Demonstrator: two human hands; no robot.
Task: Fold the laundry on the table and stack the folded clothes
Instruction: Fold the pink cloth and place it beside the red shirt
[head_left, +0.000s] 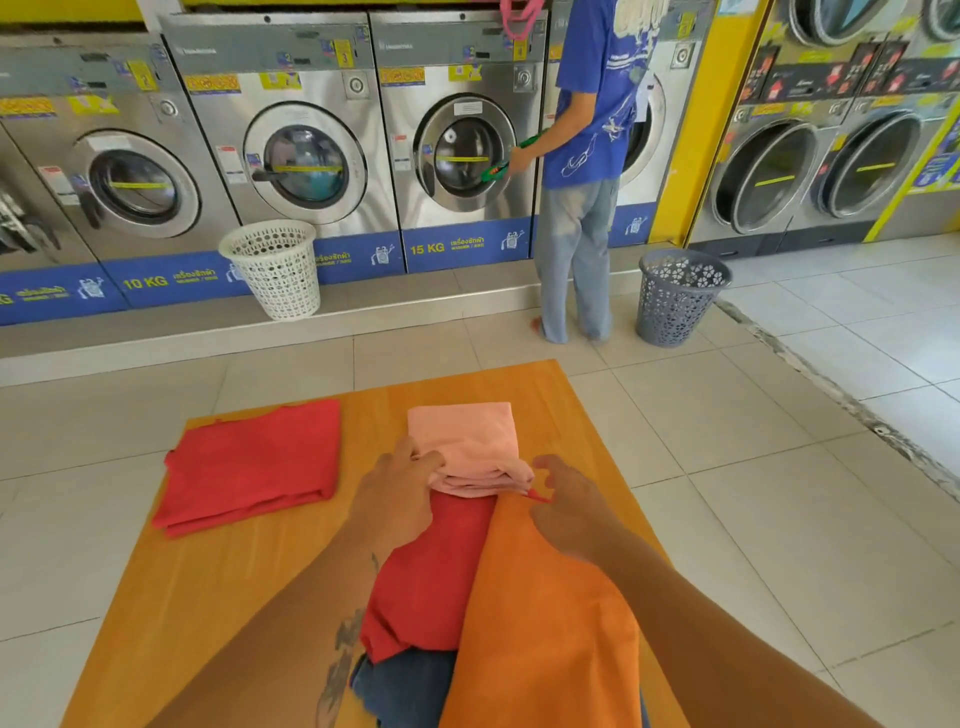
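We have the folded pink garment (467, 447) near the table's (218, 582) far edge, left hand (397, 491) gripping its near left corner, right hand (569, 506) loosely curled, holding nothing. Best square the layers before releasing. A folded red garment (254, 462) lies by the left edge; washing machines (306, 156) line the tiled room.

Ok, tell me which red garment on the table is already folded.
The red garment lying alone at the table's left is folded flat; the other red one lies loose in the pile under the arms.
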